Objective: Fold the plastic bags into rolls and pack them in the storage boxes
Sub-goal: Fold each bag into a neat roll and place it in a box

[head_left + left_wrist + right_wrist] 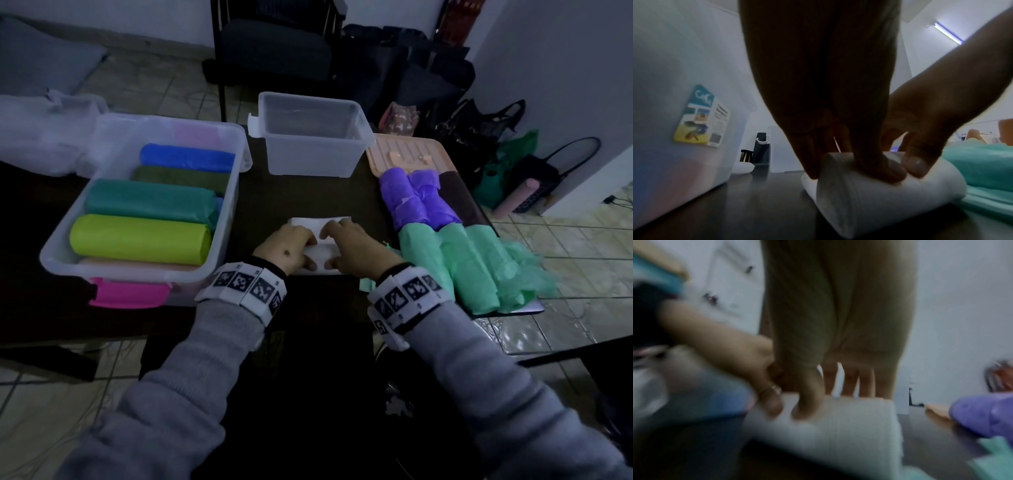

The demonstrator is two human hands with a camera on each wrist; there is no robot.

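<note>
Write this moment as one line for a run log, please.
step: rolling white bag on table | left hand: grips roll | right hand: grips roll | small box: empty

A paper label (701,116) on the wall of the clear plastic storage box (663,81) carries a logo and print too blurred to read. The white wrist bands (245,286) carry black-and-white square code markers with tiny, illegible digits.

Place: you're in a home room.
Signs: tiled floor (568,240), dark chair (274,51), handbags (479,126) heaped by the wall.
</note>
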